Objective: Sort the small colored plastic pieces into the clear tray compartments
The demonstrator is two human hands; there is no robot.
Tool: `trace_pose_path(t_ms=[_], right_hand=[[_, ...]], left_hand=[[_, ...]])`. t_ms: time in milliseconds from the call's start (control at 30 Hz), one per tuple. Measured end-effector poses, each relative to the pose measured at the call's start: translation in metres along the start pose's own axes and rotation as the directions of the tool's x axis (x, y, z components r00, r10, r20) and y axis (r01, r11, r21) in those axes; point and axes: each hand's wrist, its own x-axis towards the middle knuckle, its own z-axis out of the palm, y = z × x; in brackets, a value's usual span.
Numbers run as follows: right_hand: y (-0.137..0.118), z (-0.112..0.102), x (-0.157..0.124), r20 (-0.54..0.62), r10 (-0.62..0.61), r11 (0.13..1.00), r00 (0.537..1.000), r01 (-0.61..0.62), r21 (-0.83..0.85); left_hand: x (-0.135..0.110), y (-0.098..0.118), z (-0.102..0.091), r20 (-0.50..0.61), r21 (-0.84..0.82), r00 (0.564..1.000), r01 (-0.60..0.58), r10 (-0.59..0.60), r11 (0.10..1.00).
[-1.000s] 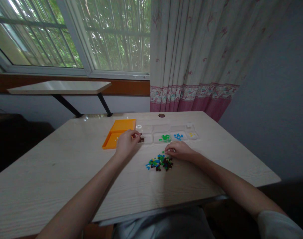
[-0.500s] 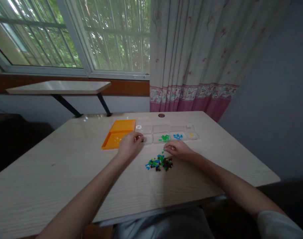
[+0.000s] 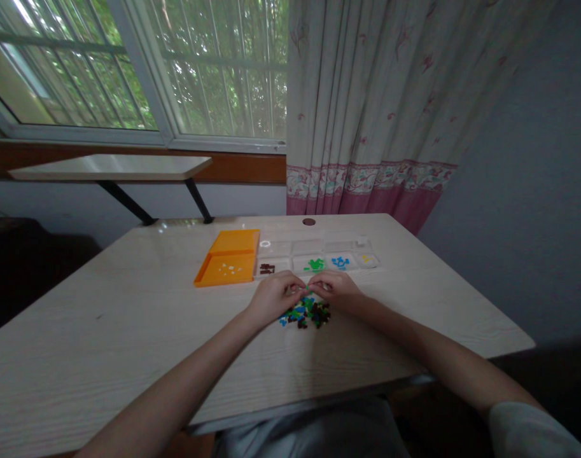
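My left hand (image 3: 279, 296) and my right hand (image 3: 336, 285) meet fingertip to fingertip above a mixed pile of small plastic pieces (image 3: 303, 312) in green, blue, brown and yellow. A small green piece (image 3: 308, 289) shows between the pinched fingers of both hands; its exact shape is too small to tell. Behind the hands lies a clear compartment tray (image 3: 291, 263). Along its front row sit brown pieces (image 3: 266, 268), green pieces (image 3: 314, 264), blue pieces (image 3: 340, 262) and a few yellow pieces (image 3: 366, 259), each colour in its own compartment.
An orange open case (image 3: 235, 240), with small white pieces (image 3: 229, 270) in its front half, adjoins the tray's left end. A raised shelf (image 3: 113, 166) on black legs stands at the back left of the wooden table (image 3: 147, 331). Behind hangs a curtain (image 3: 357, 127).
My left hand has moved right and nearer from the tray's left compartment, uncovering the brown pieces there. It now meets my right hand, which stays about where it was.
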Motion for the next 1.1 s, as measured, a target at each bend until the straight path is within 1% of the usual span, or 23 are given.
trace_pose_path(t_ms=[200, 400, 600, 733, 767, 833, 933, 1033, 1100], right_hand=[[-0.005, 0.001, 0.0, -0.012, 0.05, 0.999, 0.999, -0.05, 0.009], [-0.003, 0.001, -0.001, -0.032, 0.016, 1.0, 0.999, -0.016, 0.02], [-0.001, 0.003, -0.002, -0.038, -0.022, 1.0, 0.999, 0.022, -0.015], [0.001, 0.002, -0.001, -0.087, -0.052, 0.998, 0.995, 0.048, -0.046], [0.002, 0.001, -0.001, -0.11, -0.057, 0.997, 0.992, 0.052, -0.052], [0.004, -0.003, 0.0, -0.173, -0.07, 0.996, 0.982, 0.06, -0.065], [0.006, -0.009, 0.001, -0.279, -0.096, 0.994, 0.955, 0.078, -0.075], [0.007, -0.013, 0.001, -0.342, -0.115, 0.993, 0.933, 0.097, -0.07], [0.007, -0.014, 0.001, -0.359, -0.128, 0.991, 0.924, 0.11, -0.071]], left_hand=[[-0.001, 0.0, 0.001, -0.006, 0.003, 1.0, -0.025, 0.025, 1.0], [0.0, 0.0, 0.0, -0.052, 0.016, 0.999, -0.016, 0.016, 1.0], [0.001, 0.001, 0.001, -0.031, 0.012, 0.999, -0.013, 0.013, 1.0], [0.002, -0.001, 0.0, -0.011, -0.023, 1.0, 0.018, -0.018, 1.0], [0.002, -0.003, 0.0, -0.001, -0.036, 1.0, 0.016, -0.016, 0.999], [0.003, -0.006, 0.0, 0.045, -0.052, 0.999, -0.021, 0.023, 0.998], [0.004, -0.012, 0.001, 0.174, -0.022, 0.979, -0.107, 0.109, 0.994], [0.002, -0.015, 0.004, 0.286, 0.066, 0.951, -0.138, 0.114, 0.988], [0.002, -0.016, 0.004, 0.32, 0.117, 0.942, -0.146, 0.102, 0.982]])
